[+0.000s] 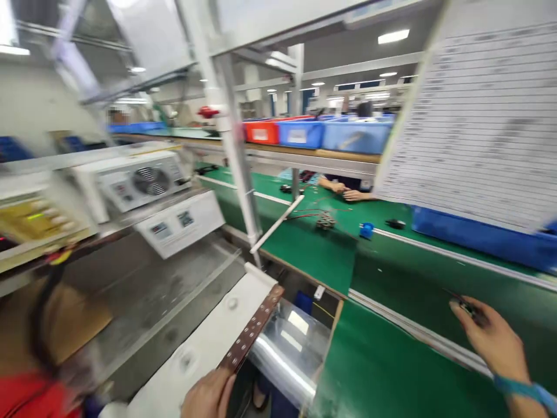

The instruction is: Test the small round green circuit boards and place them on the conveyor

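Far left, a bench power unit (148,180) is seen on a shelf, blurred. The left hand (209,395) is placed at the near end of a brown perforated strip (252,331), fingers curled; whether the strip is gripped or only touched can't be told. The strip is set along a white panel (204,337), with a clear curved sheet (287,348) just beside. Mid-view, a wire bundle (325,220) and blue spool (366,230) are seen on the green surface (317,255), near a co-worker's hands (357,195).

Right: a small dark part (472,312) is pinched in the right hand (496,342), above the darker green strip. Step in hand, as judged: part held up, not set down. For any move, a steady pinch and clearance over the metal rail (418,331) are called for. Open room is judged best over the near green mat (391,371); reach is bounded beyond by the blue bin (478,238).
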The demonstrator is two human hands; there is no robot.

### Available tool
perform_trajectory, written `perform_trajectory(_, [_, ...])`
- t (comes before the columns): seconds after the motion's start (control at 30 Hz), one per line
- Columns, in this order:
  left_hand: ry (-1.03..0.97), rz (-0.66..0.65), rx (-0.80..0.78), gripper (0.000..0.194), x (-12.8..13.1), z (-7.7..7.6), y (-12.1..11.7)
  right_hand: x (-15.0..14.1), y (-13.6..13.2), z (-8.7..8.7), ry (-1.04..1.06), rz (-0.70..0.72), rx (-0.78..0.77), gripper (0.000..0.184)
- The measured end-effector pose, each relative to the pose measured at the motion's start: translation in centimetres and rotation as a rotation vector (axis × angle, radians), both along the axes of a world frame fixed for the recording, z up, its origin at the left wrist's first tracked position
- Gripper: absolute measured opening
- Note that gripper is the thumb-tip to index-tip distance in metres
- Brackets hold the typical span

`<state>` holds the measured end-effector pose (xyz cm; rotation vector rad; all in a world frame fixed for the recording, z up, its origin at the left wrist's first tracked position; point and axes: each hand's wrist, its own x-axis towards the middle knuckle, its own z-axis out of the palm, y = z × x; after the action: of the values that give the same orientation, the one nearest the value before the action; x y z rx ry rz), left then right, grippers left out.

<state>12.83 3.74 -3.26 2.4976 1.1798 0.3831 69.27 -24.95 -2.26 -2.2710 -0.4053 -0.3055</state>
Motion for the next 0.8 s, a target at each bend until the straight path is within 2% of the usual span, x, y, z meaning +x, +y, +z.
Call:
perform_trajectory(0.07, [-0.173, 0.008, 0.122, 0.026, 0.0, 1.4, -1.3, -5.0, 4.9, 2.9, -0.026, 0.305, 0.110, 0.038])
perform_trajectory(0.13, [-0.308, 0.080, 0.257, 0.030, 0.6, 3.9, -2.7, -11.0, 10.1, 6.1, -0.057, 0.739, 0.095, 0.038])
perform_trajectory(0.17, [-0.348, 0.096, 0.318, 0.040, 1.1, 5.2, -3.4, -14.3, 12.8, 7.6, -0.074, 0.954, 0.080, 0.037])
perform_trajectory(0.23, [-0.368, 0.101, 0.341, 0.066, 1.8, 7.5, -4.6, -21.1, 18.1, 9.9, -0.090, 1.352, 0.017, 0.032])
perform_trajectory(0.27, [-0.359, 0.129, 0.300, 0.077, 2.0, 8.1, -5.0, -24.5, 20.8, 10.4, -0.086, 1.533, -0.021, 0.030])
perform_trajectory(0.3, [-0.352, 0.182, 0.230, 0.079, 1.9, 8.3, -5.3, -27.9, 23.4, 10.5, -0.076, 1.684, -0.042, 0.029])
perform_trajectory(0.37, [-0.370, 0.352, -0.008, 0.061, 1.2, 7.5, -5.3, -34.2, 28.5, 9.2, -0.049, 1.874, -0.052, 0.029])
perform_trajectory(0.43, [-0.482, 0.523, -0.358, 0.040, -0.6, 5.4, -4.9, -40.1, 33.0, 6.3, -0.047, 1.892, -0.143, 0.027])
perform_trajectory(0.53, [-0.817, 0.638, -0.841, 0.049, -4.5, 1.7, -4.8, -47.4, 37.7, 0.7, -0.133, 1.790, -0.440, 0.027])
perform_trajectory(0.6, [-1.020, 0.693, -1.000, 0.062, -7.0, -0.1, -5.7, -51.1, 39.2, -2.4, -0.183, 1.748, -0.616, 0.025])
perform_trajectory(0.67, [-1.125, 0.740, -1.085, 0.067, -8.9, -1.2, -7.2, -53.6, 39.7, -4.6, -0.222, 1.711, -0.715, 0.026])
perform_trajectory(0.8, [-1.196, 0.706, -1.262, 0.062, -9.9, -2.0, -9.9, -55.8, 39.5, -6.8, -0.265, 1.596, -0.771, 0.032])
